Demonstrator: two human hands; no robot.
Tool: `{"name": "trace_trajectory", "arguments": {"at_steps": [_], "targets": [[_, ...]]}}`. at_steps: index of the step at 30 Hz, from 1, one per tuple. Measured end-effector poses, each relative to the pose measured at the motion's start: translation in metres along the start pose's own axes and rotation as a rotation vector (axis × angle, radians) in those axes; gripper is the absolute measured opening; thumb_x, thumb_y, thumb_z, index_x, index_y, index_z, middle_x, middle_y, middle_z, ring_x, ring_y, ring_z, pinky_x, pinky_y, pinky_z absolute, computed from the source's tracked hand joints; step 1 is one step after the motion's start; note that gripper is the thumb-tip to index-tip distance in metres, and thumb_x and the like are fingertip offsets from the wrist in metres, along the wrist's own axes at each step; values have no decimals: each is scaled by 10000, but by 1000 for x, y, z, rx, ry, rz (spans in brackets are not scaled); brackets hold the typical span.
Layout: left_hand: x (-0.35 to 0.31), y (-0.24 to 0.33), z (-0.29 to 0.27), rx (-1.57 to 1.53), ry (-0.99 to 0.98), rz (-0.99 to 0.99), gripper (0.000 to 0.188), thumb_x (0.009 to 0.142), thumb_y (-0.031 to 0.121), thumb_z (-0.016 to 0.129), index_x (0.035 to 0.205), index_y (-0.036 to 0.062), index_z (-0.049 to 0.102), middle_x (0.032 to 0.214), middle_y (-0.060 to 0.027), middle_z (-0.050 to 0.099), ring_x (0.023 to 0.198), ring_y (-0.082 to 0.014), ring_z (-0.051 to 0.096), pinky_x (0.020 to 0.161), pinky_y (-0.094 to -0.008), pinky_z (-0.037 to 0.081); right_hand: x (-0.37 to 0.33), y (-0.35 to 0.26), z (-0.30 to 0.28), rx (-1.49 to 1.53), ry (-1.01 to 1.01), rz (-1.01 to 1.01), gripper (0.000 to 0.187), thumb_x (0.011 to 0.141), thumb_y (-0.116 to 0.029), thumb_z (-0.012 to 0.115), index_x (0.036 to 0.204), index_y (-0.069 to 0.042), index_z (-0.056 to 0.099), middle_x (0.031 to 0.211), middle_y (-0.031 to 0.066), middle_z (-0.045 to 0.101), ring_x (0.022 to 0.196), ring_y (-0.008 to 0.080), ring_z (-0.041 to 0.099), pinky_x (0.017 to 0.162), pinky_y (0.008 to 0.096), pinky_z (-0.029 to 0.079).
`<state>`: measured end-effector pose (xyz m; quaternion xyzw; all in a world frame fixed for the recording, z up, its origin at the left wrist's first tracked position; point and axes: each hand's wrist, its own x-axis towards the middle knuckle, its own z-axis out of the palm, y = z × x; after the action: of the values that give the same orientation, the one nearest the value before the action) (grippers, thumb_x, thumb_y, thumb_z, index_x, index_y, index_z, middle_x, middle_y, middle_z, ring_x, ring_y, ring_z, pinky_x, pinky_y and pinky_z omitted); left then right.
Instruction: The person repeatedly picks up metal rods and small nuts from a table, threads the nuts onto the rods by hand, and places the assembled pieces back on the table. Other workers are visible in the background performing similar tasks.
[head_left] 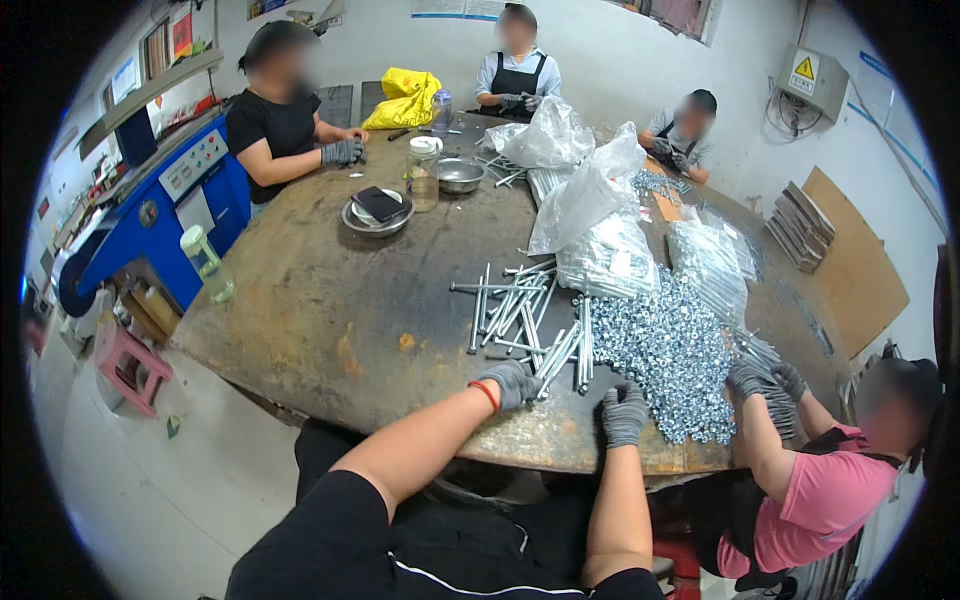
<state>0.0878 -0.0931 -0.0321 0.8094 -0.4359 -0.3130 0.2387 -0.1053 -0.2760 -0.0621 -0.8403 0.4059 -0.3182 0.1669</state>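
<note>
My left hand [514,384], in a grey knitted glove with a red band at the wrist, closes around the near ends of some long silver bolts [562,352]. More such bolts [520,305] lie crosswise in a loose heap just beyond. To the right, my right hand [625,413], gloved the same way, rests by the table's near edge with its fingers curled; what they hold, if anything, is hidden. Beside it spreads a big pile of small shiny hex nuts [675,360].
Clear plastic bags of bolts [605,245] stand behind the nuts. On the worn metal table [300,290] are steel bowls [461,176], a jar [424,180] and a yellow bag [403,98]. A co-worker in pink [830,490] handles bolts close on my right; several others sit around the table.
</note>
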Motion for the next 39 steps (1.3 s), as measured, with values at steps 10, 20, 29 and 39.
{"name": "trace_trajectory", "arguments": {"at_steps": [10,20,29,39], "targets": [[-168,-24,10,-1358,75,299,204,940,259,509,1011,74,559,649,47,423,579,-44,389,530,-182,330,-88,-34,-28,807,-164,165,198,825,5,566,1018,-41,569,791,40,574,597,90,511,555,234,456],[-235,-25,23,-811,-99,182,260,945,205,464,1110,46,588,753,22,534,665,-75,486,632,-231,429,-164,-163,-76,1195,-645,203,143,866,-151,625,962,-51,591,658,26,571,528,85,494,485,209,386],[-241,-35,17,-636,-292,228,280,961,257,450,1062,49,608,726,5,509,689,-99,475,681,-248,419,-174,-161,-99,1132,-679,110,137,877,-141,609,961,-34,591,694,48,593,547,98,514,497,211,401],[-243,-23,18,-785,-339,226,250,953,251,474,1037,65,618,719,17,513,686,-88,473,661,-242,414,-176,-151,-115,1247,-643,166,183,845,-137,646,977,-18,600,685,79,612,555,117,544,515,229,439]]}}
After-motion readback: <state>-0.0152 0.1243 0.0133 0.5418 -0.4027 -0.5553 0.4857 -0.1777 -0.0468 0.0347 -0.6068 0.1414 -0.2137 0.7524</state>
